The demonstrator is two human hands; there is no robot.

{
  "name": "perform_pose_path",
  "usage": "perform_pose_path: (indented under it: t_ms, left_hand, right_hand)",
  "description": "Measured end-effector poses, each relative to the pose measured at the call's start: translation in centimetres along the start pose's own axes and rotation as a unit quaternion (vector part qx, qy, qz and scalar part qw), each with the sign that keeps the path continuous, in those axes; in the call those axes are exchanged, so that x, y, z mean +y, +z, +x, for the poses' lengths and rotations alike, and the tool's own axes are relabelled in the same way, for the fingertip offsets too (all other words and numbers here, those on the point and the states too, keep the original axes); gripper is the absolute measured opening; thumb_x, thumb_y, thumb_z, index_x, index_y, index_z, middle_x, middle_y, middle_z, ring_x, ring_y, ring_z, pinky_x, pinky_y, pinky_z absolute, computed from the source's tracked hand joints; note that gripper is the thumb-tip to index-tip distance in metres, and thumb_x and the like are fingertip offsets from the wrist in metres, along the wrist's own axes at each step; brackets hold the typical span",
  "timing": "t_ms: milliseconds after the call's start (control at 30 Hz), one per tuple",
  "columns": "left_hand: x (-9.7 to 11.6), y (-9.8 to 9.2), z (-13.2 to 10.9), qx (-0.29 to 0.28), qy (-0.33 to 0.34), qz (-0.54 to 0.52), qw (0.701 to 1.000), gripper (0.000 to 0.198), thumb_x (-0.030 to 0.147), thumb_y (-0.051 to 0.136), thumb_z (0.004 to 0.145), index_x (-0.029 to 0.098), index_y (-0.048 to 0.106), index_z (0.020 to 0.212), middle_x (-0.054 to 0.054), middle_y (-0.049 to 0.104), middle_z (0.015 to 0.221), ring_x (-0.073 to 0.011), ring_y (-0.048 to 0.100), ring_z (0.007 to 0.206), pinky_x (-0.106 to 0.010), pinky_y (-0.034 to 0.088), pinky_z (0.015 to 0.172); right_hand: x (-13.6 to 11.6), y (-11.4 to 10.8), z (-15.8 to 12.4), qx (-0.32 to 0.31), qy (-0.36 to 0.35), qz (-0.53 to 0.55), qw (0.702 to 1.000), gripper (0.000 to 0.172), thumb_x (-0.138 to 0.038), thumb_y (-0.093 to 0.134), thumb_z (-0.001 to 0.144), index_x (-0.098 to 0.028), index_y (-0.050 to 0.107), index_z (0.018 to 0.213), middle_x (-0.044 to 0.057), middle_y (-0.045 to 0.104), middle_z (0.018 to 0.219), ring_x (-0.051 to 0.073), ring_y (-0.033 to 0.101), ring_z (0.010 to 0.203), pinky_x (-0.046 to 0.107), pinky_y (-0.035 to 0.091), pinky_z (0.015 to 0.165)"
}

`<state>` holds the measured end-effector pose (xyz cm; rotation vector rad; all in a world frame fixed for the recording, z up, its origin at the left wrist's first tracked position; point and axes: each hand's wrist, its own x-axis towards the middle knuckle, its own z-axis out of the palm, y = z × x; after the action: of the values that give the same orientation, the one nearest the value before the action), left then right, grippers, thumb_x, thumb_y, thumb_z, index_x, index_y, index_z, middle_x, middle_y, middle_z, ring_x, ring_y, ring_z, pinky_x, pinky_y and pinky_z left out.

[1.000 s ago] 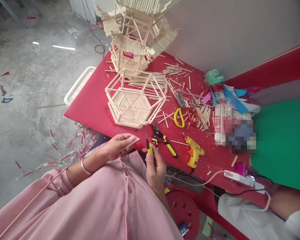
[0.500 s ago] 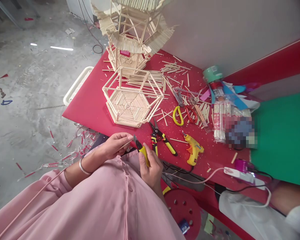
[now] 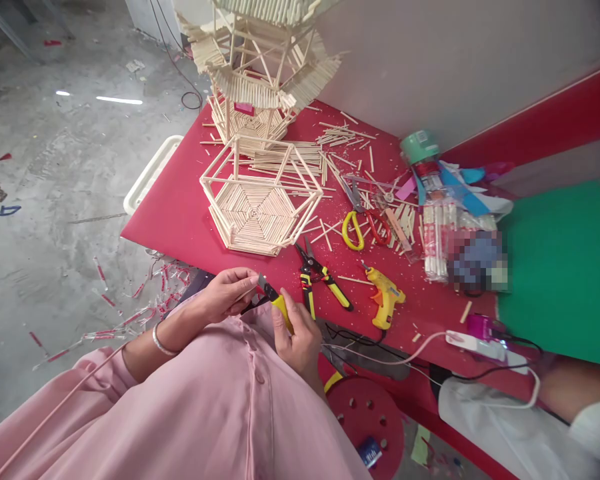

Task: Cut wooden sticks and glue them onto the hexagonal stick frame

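Note:
My right hand (image 3: 299, 333) grips the yellow handle of a utility knife (image 3: 281, 312), its blade pointing up and left. The blade tip meets the fingertips of my left hand (image 3: 233, 292), which pinches a thin wooden stick now mostly hidden by the fingers. Both hands are close to my body at the table's front edge. Just beyond them stands an octagonal stick frame (image 3: 253, 215) with a floor of sticks in a radial pattern. Black and yellow pliers (image 3: 325, 277) lie to the right of the knife.
A tall tiered stick model (image 3: 260, 60) stands at the back of the red table (image 3: 165, 220). Scissors (image 3: 354, 230), a yellow glue gun (image 3: 386, 297), loose sticks (image 3: 340, 135) and packed sticks (image 3: 435, 243) lie rightward. Another person's arm (image 3: 580, 387) rests at right, near a power strip (image 3: 480, 350).
The knife has shifted slightly left and down, its blade now against my left fingertips. Less of the stick shows. The whole view has moved a little.

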<state>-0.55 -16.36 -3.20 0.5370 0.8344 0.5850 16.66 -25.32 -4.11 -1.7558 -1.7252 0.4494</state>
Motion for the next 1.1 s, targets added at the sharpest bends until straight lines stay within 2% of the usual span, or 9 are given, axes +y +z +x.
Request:
perform_pose_path:
  t_ms: [100,333,533,733,900,967,1033,1100]
  left_hand:
    - [-0.1,-0.1,-0.1,0.007,0.001,0.004,1.000,0.044,0.054,0.076,0.074,0.016,0.054,0.071,0.010,0.038,0.045,-0.0006,0.021,0.032,-0.016,0.014,0.033]
    - [-0.3,-0.3,-0.5,0.008,0.012,0.026,1.000,0.047,0.055,0.074,0.076,0.016,0.051,0.062,0.008,0.036,0.044,-0.0010,0.022,0.034,-0.017,0.013,0.035]
    - [-0.7,0.4,-1.7,0.012,0.021,0.014,1.000,0.049,0.057,0.074,0.074,0.015,0.052,0.061,0.008,0.034,0.044,-0.0020,0.021,0.036,-0.019,0.013,0.036]
    - [-0.3,1.2,-4.0,-0.012,0.002,0.020,1.000,0.053,0.062,0.076,0.069,0.015,0.053,0.060,0.009,0.030,0.044,-0.0027,0.019,0.040,-0.020,0.011,0.039]
    - [-0.5,0.5,-5.4,0.002,0.019,-0.007,1.000,0.051,0.060,0.078,0.068,0.014,0.054,0.061,0.009,0.027,0.044,-0.0031,0.018,0.042,-0.020,0.012,0.041]
    - [-0.9,-0.1,-6.2,0.016,0.021,-0.019,0.999,0.048,0.058,0.077,0.070,0.014,0.057,0.064,0.010,0.026,0.044,-0.0033,0.018,0.042,-0.020,0.012,0.042]
    - [-1.2,-0.6,-7.0,0.032,0.007,-0.033,0.999,0.044,0.055,0.075,0.074,0.014,0.061,0.070,0.010,0.028,0.044,-0.0035,0.019,0.041,-0.019,0.012,0.041]
    - [-1.4,-0.8,-7.3,0.055,-0.003,-0.051,0.997,0.042,0.054,0.074,0.075,0.014,0.061,0.073,0.010,0.029,0.044,-0.0035,0.020,0.039,-0.019,0.014,0.040]
  right_hand:
    - [0.0,0.1,-0.1,-0.001,0.003,-0.001,1.000,0.043,-0.036,0.049,0.097,-0.018,0.059,0.135,0.011,0.072,0.093,0.021,0.068,0.084,0.031,0.054,0.076]
    - [0.2,0.5,-0.6,-0.004,-0.022,0.018,1.000,0.044,-0.030,0.051,0.095,-0.017,0.056,0.137,0.010,0.072,0.092,0.020,0.068,0.081,0.030,0.054,0.075]
    - [0.4,0.3,-1.6,0.005,-0.040,-0.020,0.999,0.047,-0.029,0.051,0.095,-0.021,0.053,0.141,0.010,0.072,0.098,0.021,0.068,0.086,0.030,0.053,0.078]
    - [0.3,-0.2,-2.8,0.053,-0.108,-0.138,0.983,0.046,-0.035,0.055,0.095,-0.023,0.055,0.139,0.007,0.071,0.083,0.019,0.063,0.070,0.030,0.046,0.068]
    - [-0.5,-0.5,-2.4,0.090,-0.163,-0.160,0.969,0.047,-0.038,0.054,0.096,-0.024,0.053,0.141,0.006,0.069,0.081,0.016,0.060,0.068,0.029,0.043,0.066]
    - [-0.8,-1.0,-2.2,0.128,-0.140,-0.172,0.967,0.049,-0.035,0.056,0.095,-0.023,0.052,0.142,0.006,0.069,0.083,0.016,0.060,0.068,0.028,0.043,0.065]
    - [-1.0,-1.6,-2.0,0.187,-0.087,-0.184,0.961,0.050,-0.028,0.059,0.094,-0.022,0.051,0.143,0.008,0.069,0.085,0.017,0.061,0.069,0.027,0.045,0.065]
    - [-1.2,-1.9,-1.9,0.198,-0.064,-0.160,0.965,0.051,-0.023,0.060,0.092,-0.022,0.052,0.142,0.008,0.069,0.086,0.017,0.063,0.072,0.026,0.047,0.068]
